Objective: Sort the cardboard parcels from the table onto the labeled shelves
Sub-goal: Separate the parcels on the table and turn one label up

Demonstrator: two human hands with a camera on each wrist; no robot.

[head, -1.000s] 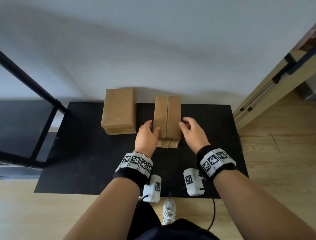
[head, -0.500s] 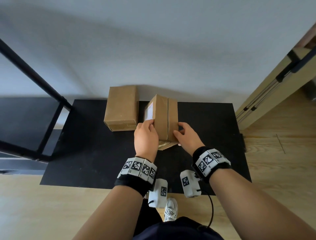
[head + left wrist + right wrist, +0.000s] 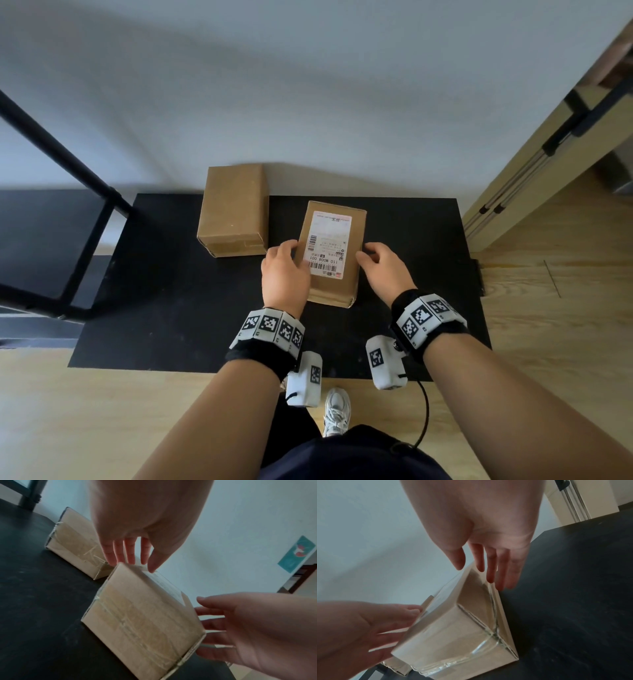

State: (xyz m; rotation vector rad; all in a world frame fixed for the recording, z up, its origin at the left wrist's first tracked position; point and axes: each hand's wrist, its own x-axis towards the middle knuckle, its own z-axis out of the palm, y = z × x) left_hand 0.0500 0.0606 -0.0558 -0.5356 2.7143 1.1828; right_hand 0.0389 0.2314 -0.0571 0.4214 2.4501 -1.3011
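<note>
Two brown cardboard parcels lie on the black table (image 3: 164,308). The nearer parcel (image 3: 356,236) lies flat with its white shipping label facing up; its taped end shows in the left wrist view (image 3: 140,622) and the right wrist view (image 3: 453,635). My left hand (image 3: 284,270) touches its left side, thumb on the top edge, fingers fairly straight (image 3: 135,561). Along its right side rests my right hand (image 3: 380,270), fingers extended (image 3: 479,566). The plain parcel (image 3: 234,205) sits untouched to the left by the wall (image 3: 73,538).
A black metal shelf frame (image 3: 68,164) stands at the left of the table. A pale wooden frame with metal rails (image 3: 548,154) rises at the right. The white wall runs behind the table; wooden floor and my shoe (image 3: 337,411) lie in front.
The nearer parcel has been rolled over to the right, from seam side up to label side up, and now lies flat. Both hands followed it and stay at its sides.
</note>
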